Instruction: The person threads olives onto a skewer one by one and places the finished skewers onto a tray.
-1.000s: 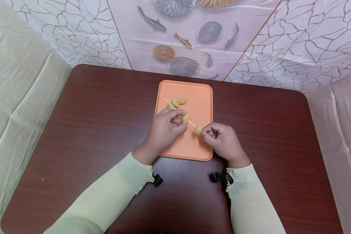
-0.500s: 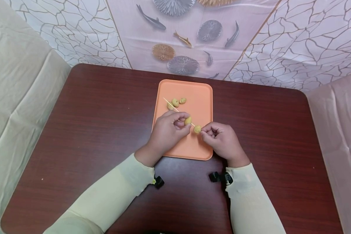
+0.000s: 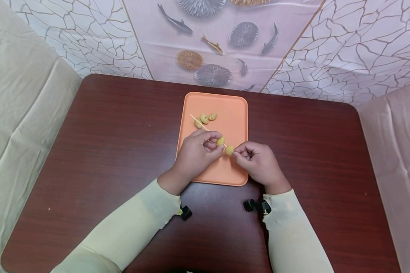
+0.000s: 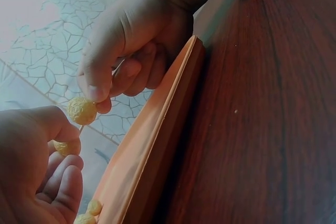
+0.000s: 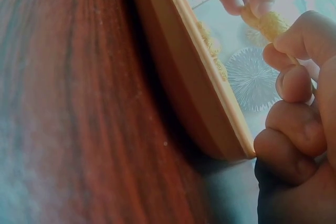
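A thin wooden skewer [image 3: 194, 118] runs slantwise over the orange tray, with two wrinkled yellow balls on it. Between thumb and fingertips, my left hand [image 3: 196, 153] pinches one yellow ball [image 3: 220, 141]. The other ball [image 3: 229, 150] sits nearer the skewer's right end, where my right hand [image 3: 257, 161] pinches the stick with its fingertips right at the ball. In the left wrist view a short bit of skewer shows between the balls. My left hand hides the skewer's middle stretch.
The orange tray [image 3: 218, 102] lies on a dark red-brown table [image 3: 116, 136]. Three loose yellow balls [image 3: 204, 119] lie in its upper left part, under or beside the skewer's free tip. Patterned cloth [image 3: 276, 68] hangs behind the table's far edge.
My left hand has moved right along the skewer with its ball, and the gap between the two balls has narrowed. The right hand keeps its pinch and has shifted slightly left.
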`<act>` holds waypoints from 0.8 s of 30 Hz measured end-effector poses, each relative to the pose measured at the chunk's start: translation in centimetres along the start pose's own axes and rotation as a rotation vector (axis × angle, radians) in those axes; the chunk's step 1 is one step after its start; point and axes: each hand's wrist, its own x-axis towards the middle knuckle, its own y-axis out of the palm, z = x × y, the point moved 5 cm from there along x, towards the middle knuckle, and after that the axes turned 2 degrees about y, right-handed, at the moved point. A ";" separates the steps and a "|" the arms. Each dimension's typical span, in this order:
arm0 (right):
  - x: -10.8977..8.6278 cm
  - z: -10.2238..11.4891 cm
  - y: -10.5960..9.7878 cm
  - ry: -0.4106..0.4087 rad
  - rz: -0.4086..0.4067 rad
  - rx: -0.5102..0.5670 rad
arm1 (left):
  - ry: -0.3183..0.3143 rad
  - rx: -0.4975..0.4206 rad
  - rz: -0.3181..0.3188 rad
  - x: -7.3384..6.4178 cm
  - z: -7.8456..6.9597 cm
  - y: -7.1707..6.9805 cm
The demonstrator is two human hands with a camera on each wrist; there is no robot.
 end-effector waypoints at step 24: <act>0.2 -0.3 -0.2 -0.014 -0.050 0.008 | 0.085 -0.062 0.008 0.3 -0.1 -0.5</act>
